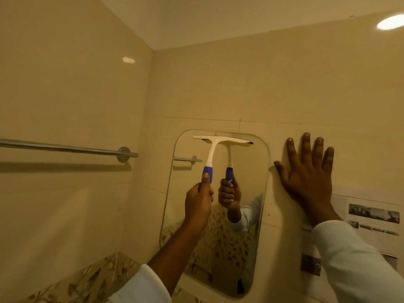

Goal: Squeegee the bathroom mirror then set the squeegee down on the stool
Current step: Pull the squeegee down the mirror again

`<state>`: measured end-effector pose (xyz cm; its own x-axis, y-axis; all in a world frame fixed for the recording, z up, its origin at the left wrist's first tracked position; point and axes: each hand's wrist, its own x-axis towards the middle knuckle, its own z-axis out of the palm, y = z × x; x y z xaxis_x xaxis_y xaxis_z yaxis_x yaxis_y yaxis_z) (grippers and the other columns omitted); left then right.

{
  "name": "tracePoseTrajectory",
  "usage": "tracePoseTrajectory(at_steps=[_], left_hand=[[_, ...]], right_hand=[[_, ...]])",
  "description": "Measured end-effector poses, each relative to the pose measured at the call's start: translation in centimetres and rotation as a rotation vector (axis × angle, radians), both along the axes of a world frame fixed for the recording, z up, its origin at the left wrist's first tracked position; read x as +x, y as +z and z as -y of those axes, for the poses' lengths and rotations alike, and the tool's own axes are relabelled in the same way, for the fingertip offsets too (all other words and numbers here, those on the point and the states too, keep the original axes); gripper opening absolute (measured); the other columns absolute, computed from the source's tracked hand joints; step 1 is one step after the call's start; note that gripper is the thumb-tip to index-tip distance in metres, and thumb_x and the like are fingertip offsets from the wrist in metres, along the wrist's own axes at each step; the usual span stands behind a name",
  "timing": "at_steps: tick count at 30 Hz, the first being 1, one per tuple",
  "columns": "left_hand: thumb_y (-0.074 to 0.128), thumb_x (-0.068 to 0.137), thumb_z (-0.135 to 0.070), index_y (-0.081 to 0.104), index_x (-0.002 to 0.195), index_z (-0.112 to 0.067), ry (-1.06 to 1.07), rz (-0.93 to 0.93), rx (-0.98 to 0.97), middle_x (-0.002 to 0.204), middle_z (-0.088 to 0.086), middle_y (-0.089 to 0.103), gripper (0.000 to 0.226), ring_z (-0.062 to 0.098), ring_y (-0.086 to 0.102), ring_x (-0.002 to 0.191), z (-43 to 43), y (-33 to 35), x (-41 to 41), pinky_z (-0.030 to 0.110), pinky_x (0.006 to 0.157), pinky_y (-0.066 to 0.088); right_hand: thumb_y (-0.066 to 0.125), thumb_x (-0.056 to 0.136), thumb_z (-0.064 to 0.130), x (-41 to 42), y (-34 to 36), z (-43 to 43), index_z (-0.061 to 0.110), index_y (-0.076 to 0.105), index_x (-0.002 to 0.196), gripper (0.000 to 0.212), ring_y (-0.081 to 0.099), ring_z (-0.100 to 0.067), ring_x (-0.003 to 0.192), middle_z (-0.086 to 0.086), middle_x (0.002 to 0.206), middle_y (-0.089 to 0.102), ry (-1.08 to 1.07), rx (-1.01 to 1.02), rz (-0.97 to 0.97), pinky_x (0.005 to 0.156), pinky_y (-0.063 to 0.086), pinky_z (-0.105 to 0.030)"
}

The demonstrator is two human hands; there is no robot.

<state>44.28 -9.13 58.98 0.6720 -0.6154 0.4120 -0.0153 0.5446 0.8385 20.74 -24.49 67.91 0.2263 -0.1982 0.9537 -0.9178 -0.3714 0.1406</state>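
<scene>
A rounded rectangular mirror hangs on the beige tiled wall. My left hand grips the blue handle of a white squeegee. Its blade lies flat against the glass along the mirror's top edge. The mirror reflects the hand and the squeegee. My right hand presses flat on the wall just right of the mirror, fingers spread. No stool is in view.
A chrome towel rail runs along the left wall at hand height. Printed paper sheets are stuck to the wall at the right. A leaf-patterned tile band runs low on the left. A ceiling light glows top right.
</scene>
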Motion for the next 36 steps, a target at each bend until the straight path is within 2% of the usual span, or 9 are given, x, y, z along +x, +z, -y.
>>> tracePoseTrajectory(at_steps=[11, 17, 22, 31, 36], left_hand=[[0.047, 0.089, -0.074, 0.060, 0.071, -0.018, 0.126, 0.041, 0.001, 0.052, -0.009, 0.051, 0.061, 0.009, 0.040, 0.046, 2.0, 2.3, 5.0, 0.028, 0.049, 0.033], [0.045, 0.077, -0.079, 0.059, 0.073, -0.015, 0.088, 0.006, 0.038, 0.050, -0.008, 0.050, 0.066, 0.005, 0.039, 0.041, 2.3, -0.4, 6.1, 0.025, 0.044, 0.033], [0.048, 0.079, -0.076, 0.059, 0.076, -0.012, 0.030, -0.037, 0.062, 0.052, -0.005, 0.049, 0.065, 0.005, 0.038, 0.039, 2.0, -3.6, 7.1, 0.021, 0.038, 0.030], [0.047, 0.071, -0.086, 0.059, 0.072, -0.014, 0.005, -0.038, 0.169, 0.050, -0.003, 0.046, 0.073, 0.010, 0.034, 0.039, 0.8, -9.3, 7.3, 0.022, 0.039, 0.029], [0.048, 0.075, -0.079, 0.062, 0.075, -0.010, 0.004, -0.069, 0.240, 0.049, -0.002, 0.048, 0.070, 0.010, 0.038, 0.039, 0.0, -11.8, 7.5, 0.022, 0.040, 0.032]], right_hand=[[0.029, 0.102, 0.069, 0.1, 0.0, 0.8, 0.022, 0.013, 0.172, 0.087, -0.005, -0.043, 0.164, -0.016, 0.179, -0.004, 0.003, -0.072, 0.021, 0.131, 0.000, -0.063], [0.027, 0.102, 0.071, 0.1, 0.0, 0.9, 0.022, 0.010, 0.173, 0.087, -0.008, -0.041, 0.164, -0.015, 0.179, -0.007, 0.002, -0.078, 0.016, 0.131, -0.003, -0.062], [0.025, 0.103, 0.072, 0.4, 0.1, 1.2, 0.023, 0.008, 0.173, 0.087, -0.009, -0.042, 0.164, -0.015, 0.179, -0.007, -0.014, -0.083, 0.014, 0.130, -0.003, -0.063], [0.025, 0.104, 0.071, 0.4, 0.0, 1.2, 0.025, 0.009, 0.172, 0.084, -0.006, -0.043, 0.164, -0.015, 0.179, -0.005, -0.033, -0.096, 0.014, 0.130, 0.000, -0.063], [0.028, 0.104, 0.070, 0.4, 0.0, 1.0, 0.024, 0.012, 0.172, 0.084, -0.003, -0.044, 0.164, -0.016, 0.179, -0.002, -0.039, -0.082, 0.018, 0.130, 0.003, -0.065]])
